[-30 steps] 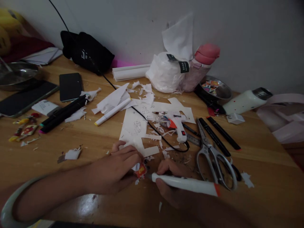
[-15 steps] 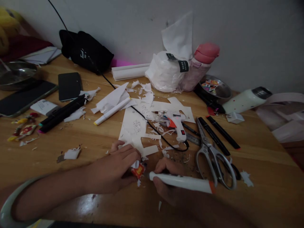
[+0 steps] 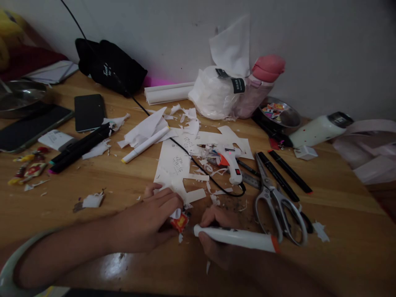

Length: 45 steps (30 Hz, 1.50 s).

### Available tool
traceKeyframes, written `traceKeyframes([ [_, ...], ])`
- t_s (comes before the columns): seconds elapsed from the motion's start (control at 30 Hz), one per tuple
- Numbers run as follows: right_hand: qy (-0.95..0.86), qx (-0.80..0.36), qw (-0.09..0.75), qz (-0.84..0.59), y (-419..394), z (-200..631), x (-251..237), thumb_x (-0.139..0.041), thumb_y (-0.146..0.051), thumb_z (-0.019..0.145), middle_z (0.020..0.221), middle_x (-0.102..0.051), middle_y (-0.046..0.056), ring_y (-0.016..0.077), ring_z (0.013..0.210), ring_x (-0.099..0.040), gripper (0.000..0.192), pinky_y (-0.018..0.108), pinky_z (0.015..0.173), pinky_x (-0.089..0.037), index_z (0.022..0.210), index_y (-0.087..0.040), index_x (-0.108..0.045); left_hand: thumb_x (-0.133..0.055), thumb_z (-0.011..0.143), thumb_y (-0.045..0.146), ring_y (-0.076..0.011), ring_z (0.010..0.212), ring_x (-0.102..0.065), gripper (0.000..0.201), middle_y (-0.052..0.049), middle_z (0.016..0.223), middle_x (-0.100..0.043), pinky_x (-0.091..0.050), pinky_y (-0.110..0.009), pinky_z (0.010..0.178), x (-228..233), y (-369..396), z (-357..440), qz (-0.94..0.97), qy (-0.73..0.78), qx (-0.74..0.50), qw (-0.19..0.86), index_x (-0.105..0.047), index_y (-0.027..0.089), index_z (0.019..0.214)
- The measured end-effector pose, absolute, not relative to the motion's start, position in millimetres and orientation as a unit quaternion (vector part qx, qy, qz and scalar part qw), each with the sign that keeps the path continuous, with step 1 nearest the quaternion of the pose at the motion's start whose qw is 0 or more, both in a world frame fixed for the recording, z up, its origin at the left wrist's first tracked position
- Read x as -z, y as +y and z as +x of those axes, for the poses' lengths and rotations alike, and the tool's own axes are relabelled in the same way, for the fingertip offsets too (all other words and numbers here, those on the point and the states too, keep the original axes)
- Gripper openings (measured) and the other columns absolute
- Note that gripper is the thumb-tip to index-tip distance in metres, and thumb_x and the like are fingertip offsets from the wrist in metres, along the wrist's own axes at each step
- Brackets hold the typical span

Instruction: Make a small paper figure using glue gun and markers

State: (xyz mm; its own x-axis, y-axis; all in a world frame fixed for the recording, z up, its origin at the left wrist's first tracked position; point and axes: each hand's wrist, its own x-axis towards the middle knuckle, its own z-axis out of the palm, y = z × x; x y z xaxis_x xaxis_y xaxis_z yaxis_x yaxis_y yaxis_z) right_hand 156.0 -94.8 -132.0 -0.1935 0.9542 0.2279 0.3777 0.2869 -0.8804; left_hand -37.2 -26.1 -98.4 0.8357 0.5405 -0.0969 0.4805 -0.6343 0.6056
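My left hand (image 3: 154,218) rests at the lower middle of the table, its fingers closed on a small red and orange paper cutout (image 3: 179,223) with a bit of white curling up from it. Just to the right, my right hand (image 3: 213,235) grips a white marker (image 3: 238,237) with an orange end pointing right. The marker's other end lies near the cutout, a small gap apart. Beyond my hands is a cut-up white sheet (image 3: 171,165) with handwriting on it. A white glue gun (image 3: 230,163) with an orange trigger lies over that sheet's right part.
Large scissors (image 3: 272,198) lie open to the right, beside black markers (image 3: 278,177). Paper scraps (image 3: 192,123) litter the middle. A black cord (image 3: 198,163) crosses to the glue gun. Phones (image 3: 89,112), a white bottle (image 3: 321,128) and metal bowls (image 3: 291,115) stand around the sides.
Both hands stay almost in place, still holding the cutout and the marker. The whole view has shifted very slightly.
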Motion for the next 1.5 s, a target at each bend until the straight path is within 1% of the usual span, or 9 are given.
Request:
traceKeyframes([
  [0.2, -0.703, -0.338, 0.378, -0.498, -92, 156, 123, -0.050, -0.019, 0.065, 0.053, -0.047, -0.003, 0.0060, 0.044, -0.039, 0.007, 0.019, 0.043, -0.027, 0.064, -0.017, -0.043, -0.051, 0.075, 0.020, -0.0208, 0.089, -0.048, 0.017, -0.003, 0.092, -0.055, -0.022, -0.042, 0.086, 99, -27, -37, 0.903, 0.282, -0.053, 0.319, -0.044, 0.022, 0.090],
  [0.37, -0.707, -0.330, 0.389, -0.489, -89, 156, 116, -0.048, -0.019, 0.065, 0.052, -0.048, -0.002, 0.0063, 0.044, -0.041, 0.005, 0.018, 0.042, -0.029, 0.063, -0.017, -0.043, -0.050, 0.075, 0.020, -0.0201, 0.088, -0.048, 0.017, -0.003, 0.091, -0.055, -0.021, -0.041, 0.087, 99, -26, -37, 0.904, 0.279, -0.040, 0.320, -0.043, 0.022, 0.090],
  [0.53, -0.691, -0.326, 0.357, -0.538, -88, 161, 116, -0.047, -0.022, 0.065, 0.052, -0.048, -0.001, 0.0073, 0.043, -0.039, 0.007, 0.019, 0.040, -0.028, 0.062, -0.017, -0.044, -0.049, 0.074, 0.015, -0.0190, 0.090, -0.048, 0.020, -0.002, 0.093, -0.055, -0.018, -0.041, 0.088, 99, -28, -38, 0.906, 0.273, -0.040, 0.320, -0.044, 0.021, 0.092],
  [0.73, -0.706, -0.320, 0.375, -0.509, -87, 159, 117, -0.048, -0.021, 0.065, 0.051, -0.046, -0.002, 0.0059, 0.042, -0.037, 0.009, 0.018, 0.040, -0.027, 0.061, -0.016, -0.043, -0.050, 0.073, 0.016, -0.0193, 0.088, -0.048, 0.020, -0.002, 0.091, -0.055, -0.021, -0.040, 0.086, 99, -28, -37, 0.905, 0.280, -0.048, 0.316, -0.045, 0.021, 0.091],
  [0.93, -0.693, -0.312, 0.365, -0.538, -87, 157, 115, -0.048, -0.021, 0.063, 0.049, -0.047, -0.002, 0.0060, 0.042, -0.038, 0.008, 0.017, 0.040, -0.028, 0.059, -0.016, -0.044, -0.049, 0.074, 0.016, -0.0197, 0.089, -0.047, 0.018, -0.003, 0.091, -0.054, -0.020, -0.040, 0.087, 98, -28, -38, 0.907, 0.275, -0.043, 0.317, -0.044, 0.021, 0.091],
  [1.07, -0.684, -0.317, 0.374, -0.540, -87, 156, 116, -0.047, -0.020, 0.062, 0.048, -0.046, -0.002, 0.0058, 0.041, -0.036, 0.008, 0.017, 0.039, -0.026, 0.058, -0.016, -0.043, -0.050, 0.074, 0.016, -0.0200, 0.089, -0.047, 0.018, -0.003, 0.092, -0.054, -0.021, -0.041, 0.086, 98, -27, -37, 0.904, 0.277, -0.042, 0.322, -0.045, 0.020, 0.091],
  [1.27, -0.690, -0.329, 0.364, -0.532, -88, 161, 117, -0.048, -0.022, 0.065, 0.051, -0.047, -0.001, 0.0071, 0.042, -0.038, 0.007, 0.019, 0.040, -0.028, 0.062, -0.017, -0.044, -0.048, 0.072, 0.012, -0.0186, 0.088, -0.048, 0.022, -0.002, 0.092, -0.055, -0.020, -0.040, 0.087, 96, -27, -37, 0.897, 0.273, -0.040, 0.344, -0.044, 0.022, 0.091],
  [1.4, -0.670, -0.341, 0.375, -0.542, -90, 162, 119, -0.048, -0.023, 0.067, 0.055, -0.048, -0.001, 0.0081, 0.044, -0.039, 0.008, 0.020, 0.042, -0.029, 0.066, -0.017, -0.043, -0.046, 0.068, 0.006, -0.0177, 0.095, -0.046, 0.032, -0.002, 0.103, -0.053, -0.019, -0.038, 0.090, 91, -27, -38, 0.895, 0.263, -0.056, 0.356, -0.042, 0.022, 0.096],
  [1.5, -0.669, -0.334, 0.382, -0.543, -89, 160, 119, -0.048, -0.022, 0.068, 0.056, -0.048, -0.001, 0.0082, 0.045, -0.041, 0.008, 0.020, 0.043, -0.030, 0.065, -0.017, -0.043, -0.053, 0.067, 0.015, -0.0209, 0.099, -0.046, 0.030, -0.004, 0.108, -0.050, -0.020, -0.038, 0.089, 91, -27, -38, 0.897, 0.283, -0.079, 0.330, -0.044, 0.020, 0.096],
])
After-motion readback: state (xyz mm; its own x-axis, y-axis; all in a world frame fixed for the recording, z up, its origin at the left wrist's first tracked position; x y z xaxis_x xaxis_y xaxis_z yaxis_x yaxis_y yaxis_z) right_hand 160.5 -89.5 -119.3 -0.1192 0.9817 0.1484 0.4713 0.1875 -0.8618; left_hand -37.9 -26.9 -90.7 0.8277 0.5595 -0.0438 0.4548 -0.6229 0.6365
